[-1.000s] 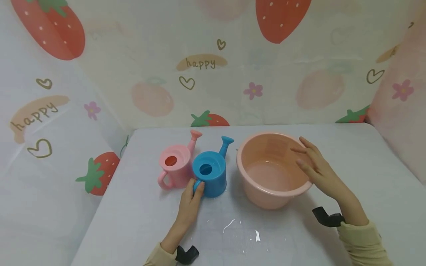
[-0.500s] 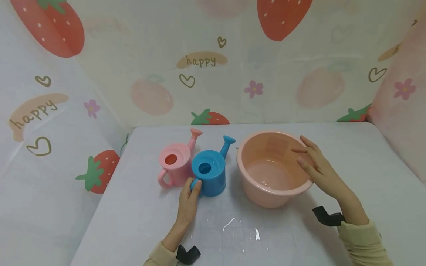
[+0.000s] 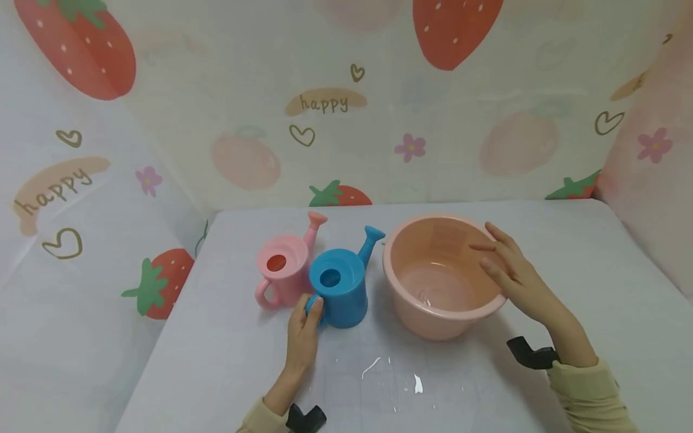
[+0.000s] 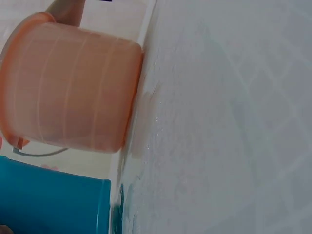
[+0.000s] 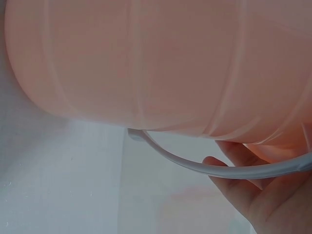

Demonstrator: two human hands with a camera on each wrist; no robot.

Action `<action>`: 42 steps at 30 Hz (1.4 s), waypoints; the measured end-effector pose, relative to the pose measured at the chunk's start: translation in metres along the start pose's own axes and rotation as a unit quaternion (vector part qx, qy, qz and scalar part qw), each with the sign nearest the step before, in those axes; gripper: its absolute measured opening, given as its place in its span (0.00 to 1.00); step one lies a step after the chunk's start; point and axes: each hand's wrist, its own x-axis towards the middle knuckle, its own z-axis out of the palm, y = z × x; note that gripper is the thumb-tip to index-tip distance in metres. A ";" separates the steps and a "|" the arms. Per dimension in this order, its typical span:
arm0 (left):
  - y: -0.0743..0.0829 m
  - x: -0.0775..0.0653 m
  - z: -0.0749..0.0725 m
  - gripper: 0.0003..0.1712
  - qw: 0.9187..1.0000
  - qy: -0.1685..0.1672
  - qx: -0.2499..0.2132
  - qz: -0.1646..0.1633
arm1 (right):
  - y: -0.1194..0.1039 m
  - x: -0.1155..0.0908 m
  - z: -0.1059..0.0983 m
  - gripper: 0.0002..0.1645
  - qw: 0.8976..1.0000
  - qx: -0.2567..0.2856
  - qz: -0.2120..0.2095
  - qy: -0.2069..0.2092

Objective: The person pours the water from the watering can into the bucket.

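Head view: we see the blue watering can near-upright between the pink watering can and the pink bucket. The left hand curls round its handle; the right hand, fingers spread and holding nothing, lies at the bucket's right rim. The spout slants up, forward and rightward; the body axis runs nearly vertical.

Left wrist view: beside a wet-looking tabletop, we judge the smooth can stiff, fairly light, slippery, best held by its handle.

Right wrist view: fingers show by the bail; contact we cannot tell.
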 end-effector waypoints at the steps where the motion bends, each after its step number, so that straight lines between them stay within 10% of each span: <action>1: 0.001 -0.001 0.000 0.12 1.000 0.002 0.003 0.003 | 0.000 0.000 0.000 0.21 1.000 0.000 0.001 0.000; 42: 0.012 0.009 -0.039 0.08 0.993 -0.026 -0.042 0.110 | 0.003 0.000 0.000 0.21 1.000 -0.005 0.007 0.002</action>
